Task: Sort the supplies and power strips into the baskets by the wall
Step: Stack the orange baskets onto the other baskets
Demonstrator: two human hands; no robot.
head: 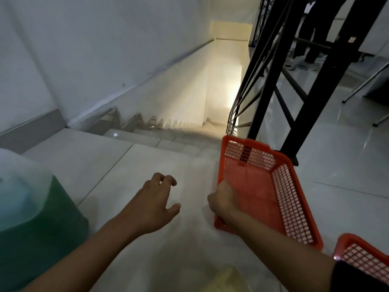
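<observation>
Tiled landing (pixel 130 165) above stairs (pixel 168 138); blurry basket (pixel 263 186), perhaps gripped.

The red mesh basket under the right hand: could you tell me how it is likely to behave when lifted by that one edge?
The red mesh basket looks empty and thin-walled, so probably light. Held by the right hand at one rim, it may sag or twist slightly. On the glossy floor it would likely slide easily.

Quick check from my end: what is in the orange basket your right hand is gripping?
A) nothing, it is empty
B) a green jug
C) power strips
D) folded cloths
A: the right hand is closed on the near rim of the orange basket, and only bare mesh floor shows inside it.
</observation>
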